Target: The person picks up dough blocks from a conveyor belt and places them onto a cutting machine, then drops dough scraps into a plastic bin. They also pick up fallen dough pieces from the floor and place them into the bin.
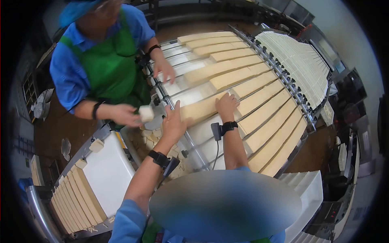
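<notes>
A long pale-yellow slab [202,109], soft-looking like dough or tofu, lies between my two hands on the slatted white table. My left hand [173,123] is at the slab's near-left end, fingers spread and thumb against it. Curved over the slab's other end is my right hand [227,106], with its palm side hidden. Similar slabs [259,87] lie in rows on both sides, parted by thin metal bars. Across from me, a person in a green apron [111,60] holds a small pale block [146,113] beside my left hand.
A metal rail [192,146] runs along the table's left edge, above a heap of cut pieces [152,139]. At lower left, a white conveyor [107,174] carries narrow strips [77,198]. A ridged white belt [293,56] stands at upper right, white trays [306,188] at lower right.
</notes>
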Demonstrator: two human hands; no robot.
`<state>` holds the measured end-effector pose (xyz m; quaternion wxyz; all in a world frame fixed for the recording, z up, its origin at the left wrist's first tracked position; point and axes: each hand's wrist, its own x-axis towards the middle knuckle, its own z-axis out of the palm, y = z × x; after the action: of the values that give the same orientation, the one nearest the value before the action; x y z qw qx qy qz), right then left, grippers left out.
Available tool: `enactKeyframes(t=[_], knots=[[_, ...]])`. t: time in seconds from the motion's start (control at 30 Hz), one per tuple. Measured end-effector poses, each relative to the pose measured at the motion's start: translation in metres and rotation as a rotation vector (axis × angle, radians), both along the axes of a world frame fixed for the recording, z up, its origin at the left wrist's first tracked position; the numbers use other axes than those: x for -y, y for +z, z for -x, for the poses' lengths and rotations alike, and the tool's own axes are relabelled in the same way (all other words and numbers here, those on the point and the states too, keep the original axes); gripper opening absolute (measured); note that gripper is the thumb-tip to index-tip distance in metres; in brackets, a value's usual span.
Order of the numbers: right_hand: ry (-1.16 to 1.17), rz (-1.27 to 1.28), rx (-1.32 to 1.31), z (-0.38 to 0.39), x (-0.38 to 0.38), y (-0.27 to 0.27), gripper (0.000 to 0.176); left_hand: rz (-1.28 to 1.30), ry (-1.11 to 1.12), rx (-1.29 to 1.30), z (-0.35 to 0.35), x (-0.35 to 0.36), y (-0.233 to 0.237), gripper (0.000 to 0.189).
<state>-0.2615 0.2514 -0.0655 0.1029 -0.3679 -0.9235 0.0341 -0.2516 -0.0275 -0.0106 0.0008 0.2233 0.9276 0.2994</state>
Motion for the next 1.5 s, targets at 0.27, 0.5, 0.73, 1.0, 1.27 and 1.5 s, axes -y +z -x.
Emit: enactKeyframes(t=[0.27, 0.5, 0.73, 1.0, 1.27, 1.5], knots=[[0.433, 0.035, -0.245, -0.033, 0.085, -0.031, 0.066, -0.321, 0.266, 0.182, 0.006, -0.038, -0.058, 0.074], [0.77, -0.009, -0.117, -0.051, 0.123, -0.04, 0.066, -0.401, 0.28, 0.342, 0.013, -0.012, -0.065, 0.062], [0.665, -0.046, 0.021, -0.055, 0.136, -0.032, 0.077, -0.755, 0.396, 0.007, -0.065, 0.097, -0.041, 0.049], [1.06, 0.88, 0.185, -0.063, 0.278, 0.072, 0.043, -0.123, 0.162, -0.196, -0.208, 0.335, -0.079, 0.028], [1.682, 1.325, 0.8, -0.124, 0.557, 0.065, 0.039, -0.398, 1.428, -0.281, -0.333, 0.494, -0.124, 0.036], [1.975, 1.106, 0.442, -0.14, 0.766, 0.017, 0.055, -0.255, 1.549, -0.139, -0.338, 0.602, -0.155, 0.07]])
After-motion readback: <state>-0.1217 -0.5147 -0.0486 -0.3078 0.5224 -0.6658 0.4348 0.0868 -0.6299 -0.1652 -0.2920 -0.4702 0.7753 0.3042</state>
